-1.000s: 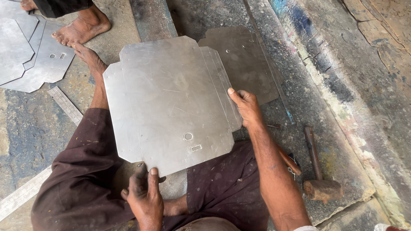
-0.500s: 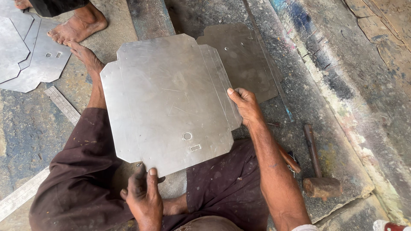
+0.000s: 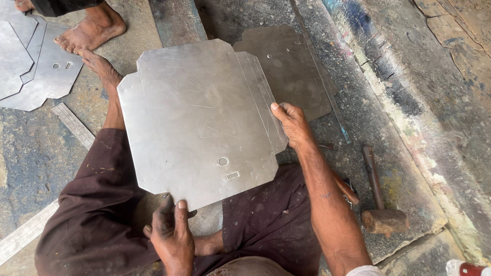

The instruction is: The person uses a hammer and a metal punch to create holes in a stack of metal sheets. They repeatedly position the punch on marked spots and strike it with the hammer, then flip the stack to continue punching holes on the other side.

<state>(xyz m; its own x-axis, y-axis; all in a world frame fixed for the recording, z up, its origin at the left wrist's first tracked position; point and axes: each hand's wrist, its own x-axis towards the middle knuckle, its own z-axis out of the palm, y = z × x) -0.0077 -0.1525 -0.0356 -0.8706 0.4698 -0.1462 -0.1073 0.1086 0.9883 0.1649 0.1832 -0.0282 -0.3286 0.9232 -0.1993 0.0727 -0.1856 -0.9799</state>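
From my head camera, I look down at the big, flat, shiny grey metal sheet with cut corners (image 3: 199,122). It rests over my lap and my left leg, tipped up a little. My left hand (image 3: 171,237) pinches its near edge, thumb on top, so that grip is closed on the sheet. My right hand (image 3: 291,122) presses its right edge with the fingers curled over it, so that grip is clamped on the sheet too.

To do this part well, I should keep both hands on the edges, not the sharp corners. I should hold the sheet steady and not let it bend or slide off my knee. I think there may be more than one sheet stacked here, because I see thin lines along the right edge, but I cannot be sure.

A darker grey metal sheet of the same shape (image 3: 291,71) lies on the floor behind it. More cut grey metal sheets (image 3: 30,71) lie far left, near another person's bare foot (image 3: 92,30). A flat steel ruler (image 3: 74,125) lies by my left foot. A rusty hammer with a wooden handle (image 3: 381,204) lies on the stone floor (image 3: 409,102) to my right.

Compared with half a second ago, the sheet sits almost the same. My right hand stays on the right edge and my left hand stays at the near edge. The sheet seems to have turned only a tiny bit.
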